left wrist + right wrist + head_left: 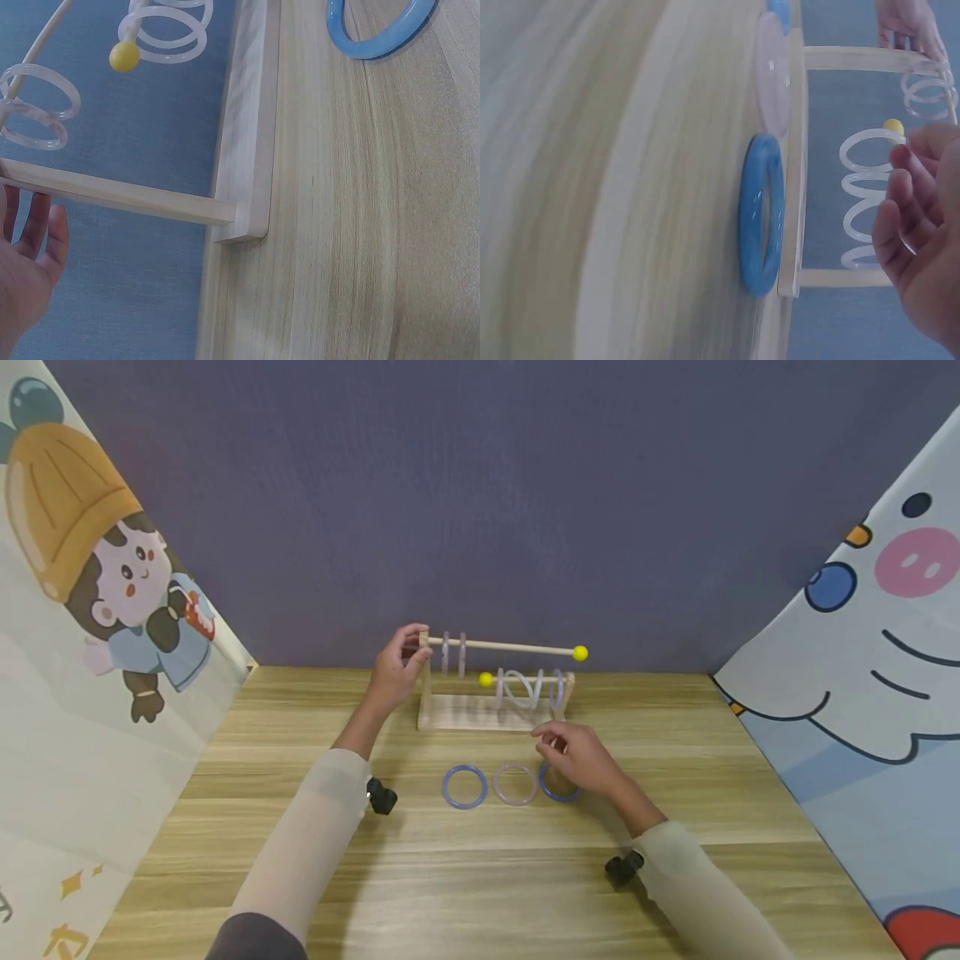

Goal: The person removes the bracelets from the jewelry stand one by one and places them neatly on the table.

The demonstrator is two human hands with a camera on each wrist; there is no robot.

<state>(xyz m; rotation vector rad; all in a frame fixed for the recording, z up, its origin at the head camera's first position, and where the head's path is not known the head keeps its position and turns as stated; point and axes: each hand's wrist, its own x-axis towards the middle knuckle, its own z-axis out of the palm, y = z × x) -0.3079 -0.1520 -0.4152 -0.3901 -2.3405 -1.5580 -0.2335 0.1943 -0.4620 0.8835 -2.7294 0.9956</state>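
Observation:
My left hand (397, 667) grips the top of the left post of a wooden rack (487, 723), thumb in front. Two pale rings (462, 658) hang on the rack's upper rod (517, 647), close to that hand. Several whitish and lilac rings (557, 692) are on the lower rod, which ends in a yellow ball (486, 679). My right hand (588, 760), fingers loosely bent with nothing between them, hovers over the right-hand blue ring (750, 225) and partly hides it in the head view.
On the table in front of the rack lie another blue ring (465, 807) and a pale pink ring (515, 803), in a row with the right-hand one. A dark blue-grey wall (480, 510) stands right behind the rack. Printed cartoon panels (892, 668) flank the table.

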